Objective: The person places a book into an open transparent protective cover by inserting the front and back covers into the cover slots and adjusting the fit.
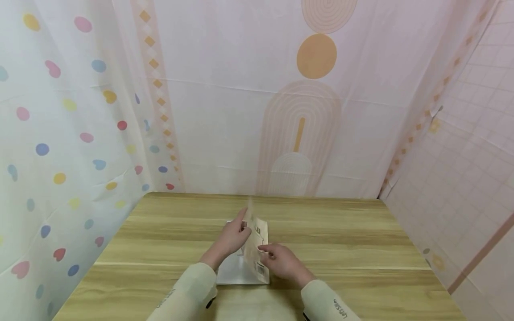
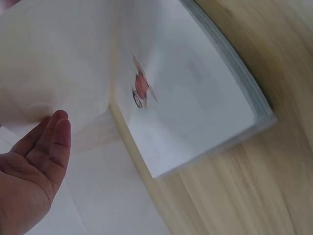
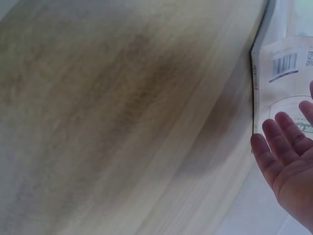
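A book (image 1: 234, 273) lies on the wooden table, its back cover (image 1: 252, 256) raised and slanting upward. On the cover's outer face a barcode (image 3: 284, 63) shows near the corner. My left hand (image 1: 232, 237) is on the inner side, its fingers (image 2: 59, 139) fairly straight against the pale raised sheet (image 2: 58, 63). From the right, my right hand (image 1: 283, 262) reaches the outer face, its extended fingers (image 3: 279, 139) overlapping the cover in the right wrist view. A white page (image 2: 190, 98) carries a small reddish picture (image 2: 141, 85).
The wood-grain table (image 1: 341, 240) extends around the book. Behind it hangs a pale curtain (image 1: 225, 133) with arch and circle prints; a dotted curtain (image 1: 72, 187) borders the left side and a grid-patterned one (image 1: 466, 178) the right.
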Action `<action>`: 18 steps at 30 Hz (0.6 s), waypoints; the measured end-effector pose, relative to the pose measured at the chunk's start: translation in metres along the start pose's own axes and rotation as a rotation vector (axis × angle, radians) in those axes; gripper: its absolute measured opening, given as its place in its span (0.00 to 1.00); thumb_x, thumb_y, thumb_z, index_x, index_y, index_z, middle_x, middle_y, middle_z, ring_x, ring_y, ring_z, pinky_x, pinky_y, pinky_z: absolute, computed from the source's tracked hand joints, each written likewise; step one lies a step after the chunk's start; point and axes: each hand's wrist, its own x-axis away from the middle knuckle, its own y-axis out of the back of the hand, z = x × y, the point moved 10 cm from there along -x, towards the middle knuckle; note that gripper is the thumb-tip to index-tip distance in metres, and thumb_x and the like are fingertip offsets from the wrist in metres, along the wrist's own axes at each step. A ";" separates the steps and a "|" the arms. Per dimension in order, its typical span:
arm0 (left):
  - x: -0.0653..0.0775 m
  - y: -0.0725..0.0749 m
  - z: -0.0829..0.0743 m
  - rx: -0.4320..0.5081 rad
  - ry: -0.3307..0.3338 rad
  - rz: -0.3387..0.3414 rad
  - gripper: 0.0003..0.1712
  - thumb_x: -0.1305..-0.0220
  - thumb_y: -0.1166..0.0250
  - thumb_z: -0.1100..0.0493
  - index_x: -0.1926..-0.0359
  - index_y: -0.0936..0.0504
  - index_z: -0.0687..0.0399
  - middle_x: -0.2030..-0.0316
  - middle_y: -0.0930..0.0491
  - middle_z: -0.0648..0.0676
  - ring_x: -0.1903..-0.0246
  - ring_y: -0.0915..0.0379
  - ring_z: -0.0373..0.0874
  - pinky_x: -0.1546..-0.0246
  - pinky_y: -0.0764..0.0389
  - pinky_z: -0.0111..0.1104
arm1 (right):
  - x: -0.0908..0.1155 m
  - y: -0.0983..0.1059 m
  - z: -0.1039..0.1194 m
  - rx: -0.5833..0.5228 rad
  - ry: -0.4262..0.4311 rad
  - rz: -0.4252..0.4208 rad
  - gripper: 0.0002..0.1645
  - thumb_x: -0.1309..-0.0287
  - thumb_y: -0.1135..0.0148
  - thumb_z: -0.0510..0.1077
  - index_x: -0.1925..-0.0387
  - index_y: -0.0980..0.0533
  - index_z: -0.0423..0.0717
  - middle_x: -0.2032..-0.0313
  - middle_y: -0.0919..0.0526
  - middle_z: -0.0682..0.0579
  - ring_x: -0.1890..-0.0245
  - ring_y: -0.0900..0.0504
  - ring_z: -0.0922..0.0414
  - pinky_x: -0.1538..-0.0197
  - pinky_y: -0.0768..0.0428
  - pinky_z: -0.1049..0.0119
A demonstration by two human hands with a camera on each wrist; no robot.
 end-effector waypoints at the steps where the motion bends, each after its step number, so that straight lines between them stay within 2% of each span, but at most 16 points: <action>1: 0.000 0.002 0.001 -0.004 -0.003 -0.009 0.41 0.35 0.48 0.64 0.23 0.49 0.58 0.72 0.23 0.58 0.82 0.40 0.39 0.80 0.34 0.32 | 0.000 -0.002 -0.001 0.034 -0.003 0.006 0.21 0.34 0.39 0.43 0.41 0.22 0.41 0.47 0.19 0.44 0.53 0.19 0.48 0.49 0.20 0.52; 3: 0.000 0.005 0.005 -0.015 0.004 -0.016 0.39 0.35 0.48 0.66 0.23 0.46 0.59 0.70 0.21 0.58 0.81 0.39 0.39 0.80 0.34 0.32 | -0.001 -0.004 -0.002 0.089 0.002 0.015 0.22 0.36 0.37 0.43 0.41 0.21 0.42 0.48 0.18 0.44 0.54 0.19 0.51 0.48 0.21 0.52; 5: -0.001 0.006 0.009 -0.025 0.023 -0.012 0.38 0.36 0.48 0.66 0.25 0.43 0.60 0.74 0.23 0.57 0.83 0.40 0.39 0.82 0.34 0.32 | -0.002 -0.005 -0.001 0.139 0.013 0.018 0.23 0.38 0.35 0.44 0.42 0.21 0.42 0.50 0.17 0.45 0.54 0.19 0.53 0.47 0.22 0.53; 7: 0.000 0.008 0.013 -0.057 0.036 -0.015 0.35 0.37 0.48 0.67 0.27 0.38 0.62 0.65 0.18 0.61 0.78 0.32 0.42 0.77 0.29 0.34 | -0.002 -0.006 -0.001 0.180 0.022 0.018 0.23 0.39 0.34 0.44 0.43 0.21 0.42 0.51 0.17 0.46 0.53 0.19 0.53 0.46 0.22 0.53; 9: 0.001 0.011 0.015 -0.092 0.042 -0.015 0.34 0.38 0.47 0.67 0.29 0.35 0.64 0.56 0.18 0.64 0.74 0.29 0.44 0.74 0.28 0.35 | -0.001 -0.008 -0.001 0.211 0.029 0.019 0.23 0.40 0.33 0.44 0.43 0.20 0.42 0.51 0.17 0.46 0.51 0.20 0.51 0.45 0.23 0.53; 10: 0.002 0.011 0.017 -0.105 0.049 -0.013 0.34 0.39 0.47 0.68 0.30 0.35 0.65 0.55 0.19 0.65 0.74 0.29 0.46 0.73 0.27 0.36 | -0.001 -0.008 -0.001 0.222 0.030 0.021 0.23 0.40 0.33 0.45 0.44 0.20 0.43 0.51 0.18 0.46 0.50 0.20 0.50 0.44 0.23 0.52; 12: 0.003 0.014 0.020 -0.130 0.054 -0.017 0.34 0.41 0.46 0.69 0.31 0.34 0.67 0.43 0.24 0.68 0.65 0.25 0.49 0.66 0.24 0.39 | 0.000 -0.011 -0.001 0.249 0.027 0.030 0.24 0.41 0.33 0.46 0.43 0.20 0.44 0.50 0.18 0.46 0.49 0.21 0.49 0.43 0.24 0.52; 15: 0.004 0.015 0.025 -0.144 0.070 -0.012 0.34 0.41 0.45 0.70 0.31 0.34 0.68 0.40 0.26 0.70 0.59 0.22 0.54 0.57 0.21 0.45 | 0.002 -0.013 0.000 0.294 0.020 0.047 0.24 0.41 0.33 0.47 0.43 0.20 0.46 0.48 0.20 0.46 0.47 0.22 0.48 0.43 0.25 0.52; 18: 0.006 0.016 0.032 -0.155 0.098 -0.005 0.34 0.40 0.45 0.71 0.31 0.34 0.69 0.37 0.30 0.70 0.42 0.28 0.63 0.42 0.28 0.53 | 0.003 -0.015 0.001 0.341 0.019 0.057 0.24 0.41 0.33 0.48 0.43 0.20 0.46 0.47 0.20 0.47 0.46 0.23 0.49 0.42 0.25 0.53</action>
